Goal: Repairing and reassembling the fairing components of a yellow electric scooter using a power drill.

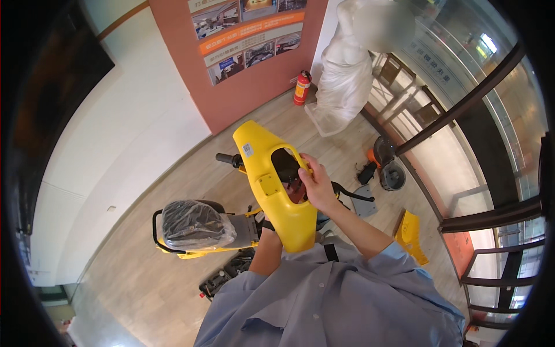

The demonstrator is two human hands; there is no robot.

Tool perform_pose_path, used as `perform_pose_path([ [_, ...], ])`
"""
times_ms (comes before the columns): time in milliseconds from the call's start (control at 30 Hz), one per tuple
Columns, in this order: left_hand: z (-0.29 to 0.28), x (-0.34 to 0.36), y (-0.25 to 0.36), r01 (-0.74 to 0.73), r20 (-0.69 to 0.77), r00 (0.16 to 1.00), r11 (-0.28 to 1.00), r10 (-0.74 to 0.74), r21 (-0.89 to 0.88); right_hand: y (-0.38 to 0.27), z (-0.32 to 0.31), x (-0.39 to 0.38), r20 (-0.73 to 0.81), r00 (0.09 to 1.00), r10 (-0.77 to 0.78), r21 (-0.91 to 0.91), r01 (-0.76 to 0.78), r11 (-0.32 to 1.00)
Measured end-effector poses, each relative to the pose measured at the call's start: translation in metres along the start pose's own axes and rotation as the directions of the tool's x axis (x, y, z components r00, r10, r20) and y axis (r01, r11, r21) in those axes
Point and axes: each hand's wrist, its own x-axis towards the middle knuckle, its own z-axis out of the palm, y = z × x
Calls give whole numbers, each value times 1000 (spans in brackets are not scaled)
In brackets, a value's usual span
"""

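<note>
A yellow plastic scooter body panel (295, 225) with a large oval opening is held up in front of my chest. My right hand (316, 184) is closed on the right rim of that opening, its thumb on the outer face. My left hand (271, 238) reaches under the panel's lower left side; its fingers are hidden behind the plastic. Beneath the panel stands an electric scooter. Its left handlebar grip (226, 159) and a brake lever (354, 195) stick out on either side. The scooter's seat (198, 223), wrapped in clear plastic, is to the left.
Another yellow panel (410, 236) lies on the floor at right. Farther off are dark round parts (392, 175) and a grey plate (363, 200). A black part (224, 276) sits at lower left. A fire extinguisher (302, 88) and a plastic-wrapped object (345, 81) stand by the wall.
</note>
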Motion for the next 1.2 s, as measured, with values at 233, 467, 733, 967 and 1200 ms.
perform_pose_path([
  [233, -2, -23, 19, 107, -235, 968, 991, -85, 82, 11, 3, 16, -77, 993, 87, 163, -74, 984],
  [467, 7, -27, 9, -45, -142, 988, 991, 63, 127, 9, -6, 8, 55, 992, 115, 85, -119, 989],
  [733, 30, -37, 0, -1, -88, 996, 1000, -1, -21, 16, -16, 4, 81, 989, 126, 113, -135, 984],
  [967, 39, -36, 4, 49, -232, 973, 967, 11, 251, 4, -36, 26, 303, 918, 256, 383, -363, 849],
  [1200, 48, -40, -2, -17, -253, 963, 958, 93, 287, 24, -27, 20, 59, 980, -189, -410, 196, 891],
])
